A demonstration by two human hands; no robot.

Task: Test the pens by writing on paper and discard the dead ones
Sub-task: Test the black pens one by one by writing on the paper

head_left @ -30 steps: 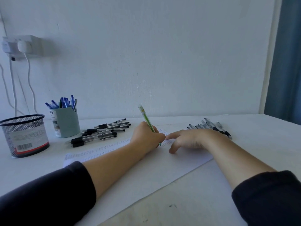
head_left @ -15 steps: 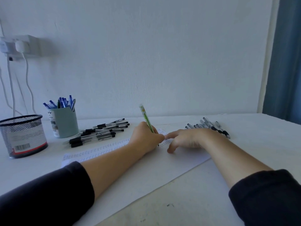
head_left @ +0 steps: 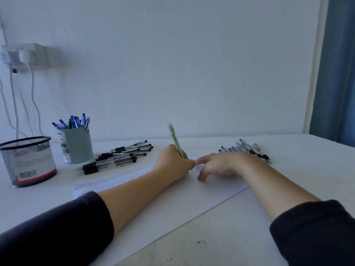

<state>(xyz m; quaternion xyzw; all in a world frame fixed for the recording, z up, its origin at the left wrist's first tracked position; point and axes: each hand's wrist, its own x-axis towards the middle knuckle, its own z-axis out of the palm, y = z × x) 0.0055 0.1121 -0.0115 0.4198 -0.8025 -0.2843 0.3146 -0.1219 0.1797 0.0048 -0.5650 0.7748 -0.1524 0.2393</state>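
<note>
We're at the white table (head_left: 288, 189), and the sheet of paper (head_left: 153, 204) lies slantwise across it under both our forearms. Rows of small test marks already run along its far edge, so we judge a fair stretch of testing is done, with plenty of blank sheet left.

Far left stands the wire mesh basket (head_left: 28, 162); whether anything lies in it we can't make out. Just beside it, the pale cup (head_left: 76, 146) is stuffed with blue pens. Between the cup and our hands sprawls a pile of black-capped pens (head_left: 117, 157); a second row of pens (head_left: 247, 149) lies just past our right wrist. Which heap is tested, we can't tell.

Our right hand (head_left: 221, 164) rests on the paper, fingers spread and holding nothing, steadying the sheet. Our left hand (head_left: 172, 163) has its fingers clamped on the green pen (head_left: 175, 141), tilted, tip down at the end of the marked rows: this one's mid-test.
</note>
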